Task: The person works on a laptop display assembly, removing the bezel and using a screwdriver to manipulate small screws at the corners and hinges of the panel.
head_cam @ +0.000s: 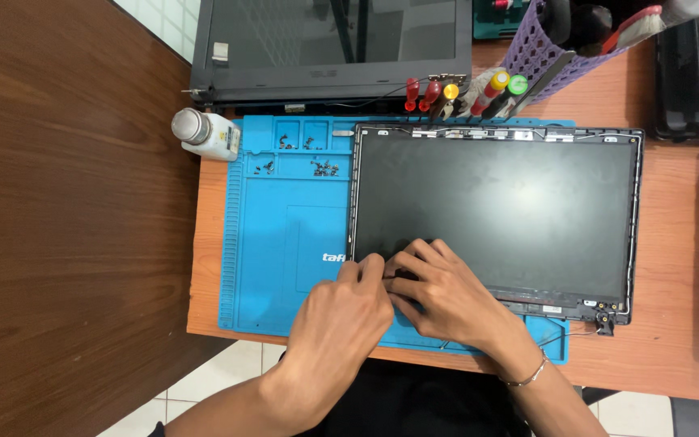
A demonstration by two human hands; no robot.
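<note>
A bare black laptop display panel in its thin dark frame (pixel 495 214) lies flat on a bright blue silicone repair mat (pixel 285 243), which covers part of an orange-brown wooden table top (pixel 681 267). Both hands meet at the panel's near left corner. The left hand (pixel 341 316) rests over the mat's edge with its fingers curled together and their tips pressed against the corner; the right hand (pixel 438 291) lies on the glass, fingers spread slightly and bent down onto the lower bezel (whether anything small is pinched between them cannot be told). Tiny dark screws (pixel 325 168) sit in the mat's upper compartments. A white squat bottle with a metal cap (pixel 204 133) stands just beside the mat's far left corner. Pale floor tiles (pixel 204 388) show below the table's edge.
</note>
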